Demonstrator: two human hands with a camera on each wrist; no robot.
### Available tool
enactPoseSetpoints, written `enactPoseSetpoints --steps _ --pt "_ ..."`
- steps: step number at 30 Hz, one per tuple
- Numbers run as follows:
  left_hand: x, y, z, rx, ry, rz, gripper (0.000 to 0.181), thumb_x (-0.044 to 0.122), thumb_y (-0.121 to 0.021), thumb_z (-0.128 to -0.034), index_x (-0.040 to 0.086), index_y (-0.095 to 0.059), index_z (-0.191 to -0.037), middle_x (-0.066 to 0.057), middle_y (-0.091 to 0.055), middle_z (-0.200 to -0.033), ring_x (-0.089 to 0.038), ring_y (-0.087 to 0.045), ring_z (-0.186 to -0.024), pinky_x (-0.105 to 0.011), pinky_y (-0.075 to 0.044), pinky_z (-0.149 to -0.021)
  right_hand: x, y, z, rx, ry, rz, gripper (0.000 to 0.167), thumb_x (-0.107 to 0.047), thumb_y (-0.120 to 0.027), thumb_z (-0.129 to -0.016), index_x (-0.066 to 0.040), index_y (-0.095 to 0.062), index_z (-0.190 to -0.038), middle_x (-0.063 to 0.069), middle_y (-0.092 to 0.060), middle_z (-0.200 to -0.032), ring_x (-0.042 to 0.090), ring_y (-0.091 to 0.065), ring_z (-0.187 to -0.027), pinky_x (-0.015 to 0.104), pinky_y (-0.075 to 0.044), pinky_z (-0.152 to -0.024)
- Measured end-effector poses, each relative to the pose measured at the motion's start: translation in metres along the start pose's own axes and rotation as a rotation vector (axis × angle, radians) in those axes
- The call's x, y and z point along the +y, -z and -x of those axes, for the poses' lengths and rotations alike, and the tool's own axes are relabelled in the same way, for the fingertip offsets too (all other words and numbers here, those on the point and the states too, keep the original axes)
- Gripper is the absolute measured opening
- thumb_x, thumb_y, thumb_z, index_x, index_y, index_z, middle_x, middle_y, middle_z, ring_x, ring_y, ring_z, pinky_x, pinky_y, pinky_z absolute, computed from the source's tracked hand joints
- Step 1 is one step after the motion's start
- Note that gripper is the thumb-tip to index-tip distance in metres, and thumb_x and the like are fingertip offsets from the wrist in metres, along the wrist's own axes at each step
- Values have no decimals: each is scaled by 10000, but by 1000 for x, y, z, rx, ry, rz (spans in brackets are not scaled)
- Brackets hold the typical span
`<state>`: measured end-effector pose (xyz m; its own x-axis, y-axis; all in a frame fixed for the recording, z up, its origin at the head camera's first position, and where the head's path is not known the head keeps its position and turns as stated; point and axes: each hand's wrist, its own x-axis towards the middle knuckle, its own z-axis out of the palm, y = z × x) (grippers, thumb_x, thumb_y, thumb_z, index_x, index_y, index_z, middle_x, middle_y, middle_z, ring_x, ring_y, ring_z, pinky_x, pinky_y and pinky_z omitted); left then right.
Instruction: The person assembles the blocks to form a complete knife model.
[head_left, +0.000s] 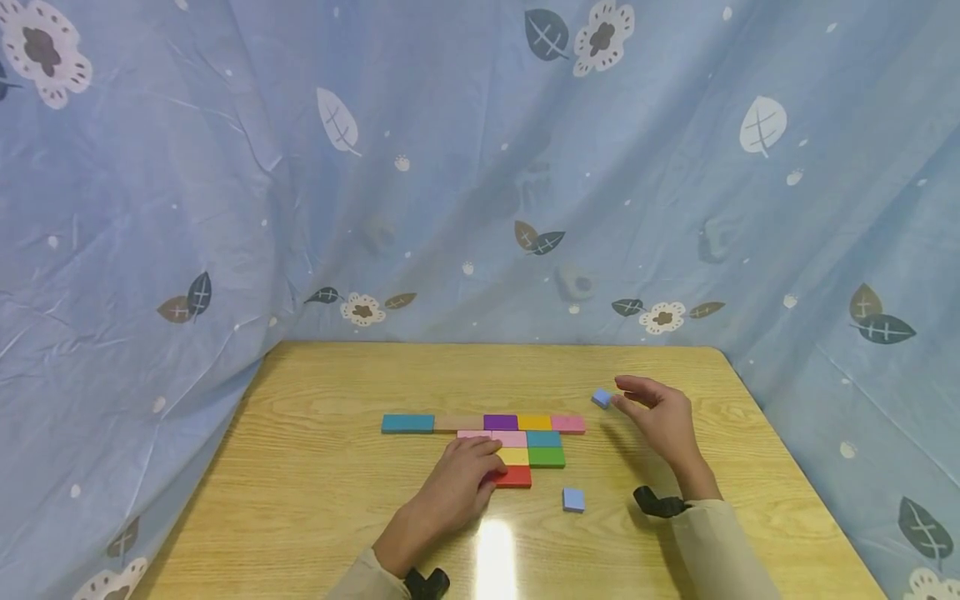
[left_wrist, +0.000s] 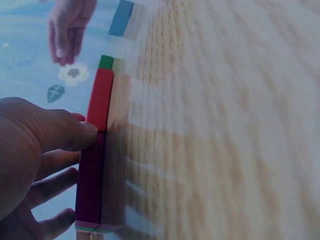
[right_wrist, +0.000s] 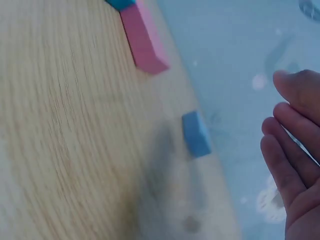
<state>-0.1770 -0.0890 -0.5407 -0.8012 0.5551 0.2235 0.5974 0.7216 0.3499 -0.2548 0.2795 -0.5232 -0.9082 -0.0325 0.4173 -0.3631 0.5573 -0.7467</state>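
Note:
Flat coloured blocks lie edge to edge on the table. My left hand [head_left: 462, 477] rests over the left part of this layout, hiding some pieces; its thumb touches near the seam between the red block [left_wrist: 101, 97] and a dark purple block [left_wrist: 91, 175]. To the right, my right hand [head_left: 660, 418] hovers above the table with fingers extended and nothing held. Just beyond its fingertips is a small light-blue block [head_left: 602, 398], also apart from the hand in the right wrist view. Another light-blue block [head_left: 573, 500] lies nearer the front.
The layout's back row runs from a long teal block [head_left: 408, 423] to a pink block [head_left: 568, 425]; a green block [head_left: 547, 457] sits at its right side. Behind the wooden table [head_left: 315, 379] hangs a blue patterned curtain [head_left: 450, 167], which also encloses both sides.

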Motion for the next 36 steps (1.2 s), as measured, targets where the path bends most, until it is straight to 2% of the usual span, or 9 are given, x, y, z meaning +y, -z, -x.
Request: enactPoseSetpoints --steps 2,4,9,13,17,26,31,36 --pt "0 1 1 1 3 -2 177 121 -741 -1022 185 -838 -1155 -60 -730 -1456 -283 -626 -1437 -530 -474 -1228 8 -2 -2 29 -51 -35 318 -114 -860 -965 -22 -802 -1263 212 -806 -1222 -61 -744 -984 47 -575 -862" --pt "0 1 1 0 7 0 180 120 -735 -1025 185 -839 -1157 -58 -730 -1458 -282 -624 -1439 -534 -474 -1228 15 -5 -4 40 -97 -54 339 -145 -861 -971 -3 -794 -1271 222 -803 -1226 -124 -705 -974 50 -578 -844" --pt "1 1 1 1 7 3 175 130 -733 -1031 187 -840 -1157 -53 -733 -1453 -278 -624 -1439 -542 -474 -1229 30 -15 -6 15 -198 -84 402 -212 -856 -984 10 -772 -1309 219 -787 -1283 -145 -685 -998 51 -571 -857" --pt "1 1 1 -1 6 6 176 125 -740 -1026 187 -838 -1158 -50 -731 -1455 -277 -622 -1442 -550 -473 -1228 36 -20 -4 -4 -236 -108 381 -160 -852 -982 13 -770 -1312 226 -779 -1298 -142 -687 -991 48 -567 -864" --pt "1 0 2 -8 10 10 182 113 -750 -1017 187 -836 -1160 -50 -727 -1463 -278 -616 -1447 -553 -466 -1236 40 -23 -3 -6 -235 -98 346 -93 -840 -978 4 -776 -1304 222 -780 -1296 -124 -694 -996 45 -565 -866" --pt "2 -1 2 -14 14 5 176 121 -748 -1023 189 -832 -1162 -54 -720 -1473 -279 -609 -1453 -554 -460 -1243 43 -25 0 -2 -218 -43 328 -56 -830 -970 0 -782 -1290 228 -784 -1281 -62 -712 -1000 29 -548 -854" --pt "2 -1 2 -13 12 14 183 110 -737 -1027 182 -835 -1163 -56 -721 -1471 -281 -612 -1451 -559 -466 -1235 42 -24 0 -5 -210 -27 303 -67 -819 -983 -16 -791 -1281 196 -796 -1268 -39 -722 -1020 24 -538 -860" --pt "2 -1 2 -12 12 35 180 98 -737 -1027 169 -835 -1160 -66 -725 -1463 -291 -611 -1452 -571 -461 -1238 40 -18 4 -34 -202 -24 281 -91 -800 -1005 -27 -797 -1278 184 -802 -1260 51 -758 -1060 36 -536 -868"
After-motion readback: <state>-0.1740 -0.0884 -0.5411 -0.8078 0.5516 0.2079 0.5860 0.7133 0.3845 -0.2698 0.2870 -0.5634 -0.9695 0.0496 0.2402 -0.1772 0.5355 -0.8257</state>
